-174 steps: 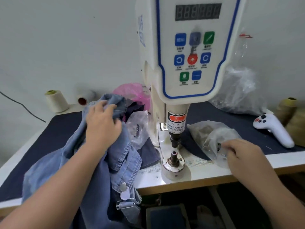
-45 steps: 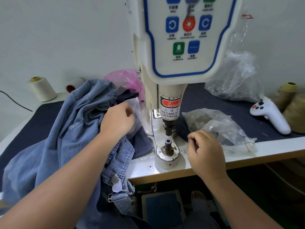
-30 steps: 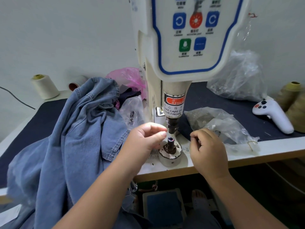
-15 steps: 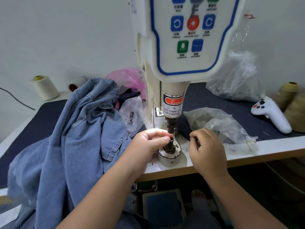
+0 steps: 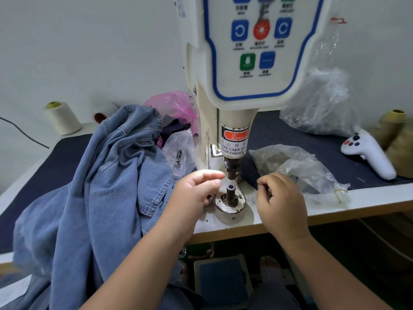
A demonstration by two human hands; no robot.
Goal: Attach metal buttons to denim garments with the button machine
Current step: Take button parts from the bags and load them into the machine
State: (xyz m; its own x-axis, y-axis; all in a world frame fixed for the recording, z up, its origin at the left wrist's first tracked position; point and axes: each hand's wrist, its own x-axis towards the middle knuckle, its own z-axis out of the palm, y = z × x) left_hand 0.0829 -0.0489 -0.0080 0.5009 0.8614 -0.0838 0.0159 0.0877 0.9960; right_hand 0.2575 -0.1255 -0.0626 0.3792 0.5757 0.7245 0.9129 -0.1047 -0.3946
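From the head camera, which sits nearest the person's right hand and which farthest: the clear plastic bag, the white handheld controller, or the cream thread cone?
Measured from the right hand:
1. Clear plastic bag, just behind it, next to the fingers.
2. White handheld controller, farther right on the dark mat.
3. Cream thread cone, far left by the wall, beyond the denim.

Both forearms were seen bare up to the frame's lower edge; no sleeve, watch, ring or glove was worn on the left hand (image 5: 194,193) or the right hand (image 5: 282,203). Short, unpainted nails were shown. Below the counter edge, a light sandal (image 5: 270,268) was worn on one foot.
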